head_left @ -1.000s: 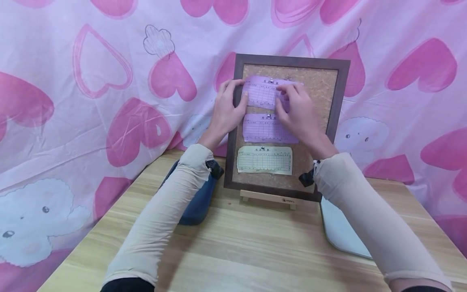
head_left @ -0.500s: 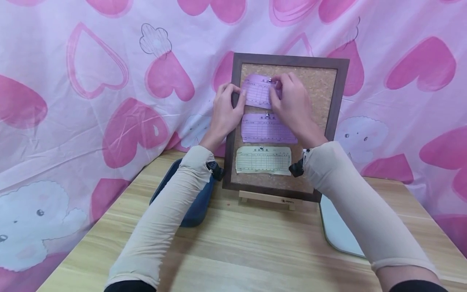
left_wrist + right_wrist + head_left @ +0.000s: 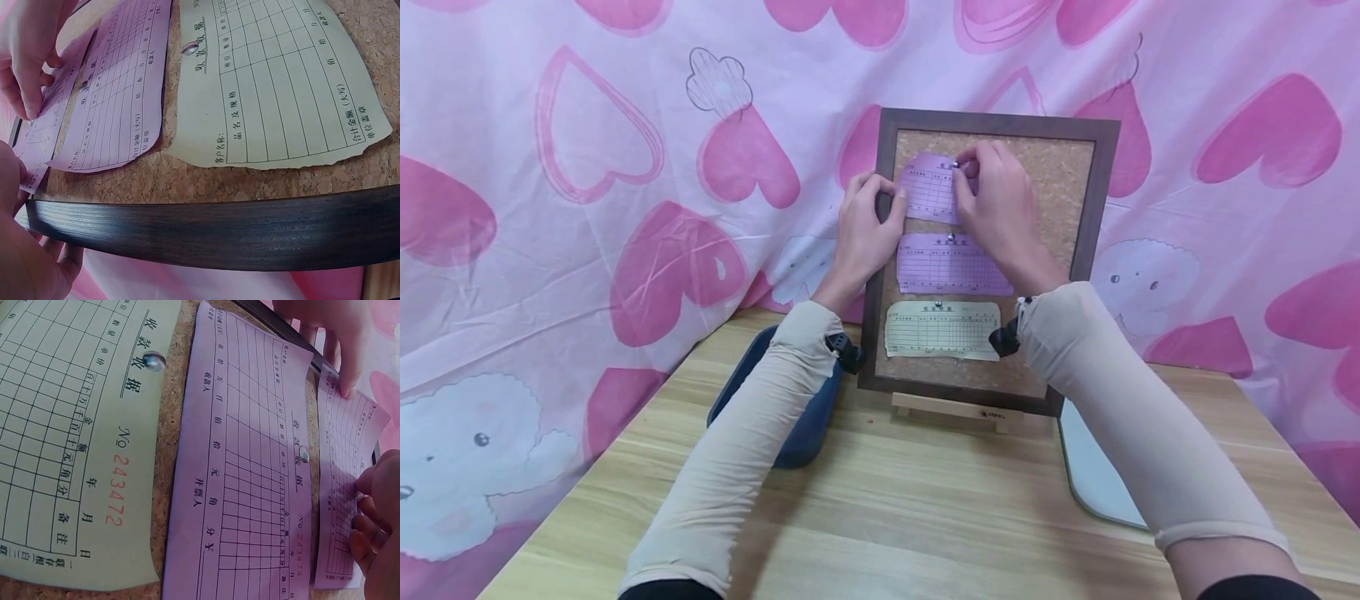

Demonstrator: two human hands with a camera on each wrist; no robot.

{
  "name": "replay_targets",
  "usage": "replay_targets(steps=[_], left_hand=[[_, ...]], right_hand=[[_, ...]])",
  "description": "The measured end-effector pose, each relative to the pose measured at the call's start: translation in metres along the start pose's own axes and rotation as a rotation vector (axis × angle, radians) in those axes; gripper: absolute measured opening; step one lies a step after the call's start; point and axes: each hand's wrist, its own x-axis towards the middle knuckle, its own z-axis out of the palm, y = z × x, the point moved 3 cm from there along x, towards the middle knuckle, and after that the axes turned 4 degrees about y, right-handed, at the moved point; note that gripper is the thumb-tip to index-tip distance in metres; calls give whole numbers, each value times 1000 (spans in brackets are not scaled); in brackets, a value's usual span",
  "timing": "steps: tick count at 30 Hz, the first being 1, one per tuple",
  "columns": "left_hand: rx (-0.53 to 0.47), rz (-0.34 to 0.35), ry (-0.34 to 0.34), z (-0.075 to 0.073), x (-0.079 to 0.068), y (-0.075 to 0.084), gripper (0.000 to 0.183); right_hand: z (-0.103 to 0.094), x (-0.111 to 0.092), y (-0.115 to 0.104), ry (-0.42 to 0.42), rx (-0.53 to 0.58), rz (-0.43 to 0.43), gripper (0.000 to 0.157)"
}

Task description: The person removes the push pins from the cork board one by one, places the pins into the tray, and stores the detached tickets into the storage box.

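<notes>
A framed corkboard point(image 3: 1060, 208) leans upright, with three printed receipt slips on it. My left hand point(image 3: 867, 221) grips the frame's left side, thumb on the left edge of the top purple receipt point(image 3: 927, 187); fingers show behind the frame in the left wrist view. At that receipt's top, my right hand point(image 3: 998, 196) pinches a silvery pushpin point(image 3: 956, 165) between thumb and index finger, hiding the slip's right part in the head view. Below, a second purple receipt point(image 3: 250, 456) and a pale yellow-green receipt point(image 3: 269, 94) each carry a round silvery pin at the top.
A small wooden easel point(image 3: 951, 408) supports the board on the wood-grain table point(image 3: 925, 508). A dark blue tray point(image 3: 805, 433) lies left, partly under the left forearm. Behind the right forearm lies a pale flat board point(image 3: 1101, 471). A pink heart-patterned cloth point(image 3: 647, 150) hangs behind.
My right hand has moved left and slightly up, from the top receipt's right part to the pushpin. My left hand stays at the frame's left edge. The board barely shifts in view.
</notes>
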Motion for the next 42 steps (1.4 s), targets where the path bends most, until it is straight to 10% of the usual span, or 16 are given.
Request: replay_targets(steps=[42], left_hand=[[-33,-3,33,1,1,-3,24]], right_hand=[[2,1,1,-81,-20,10,25]])
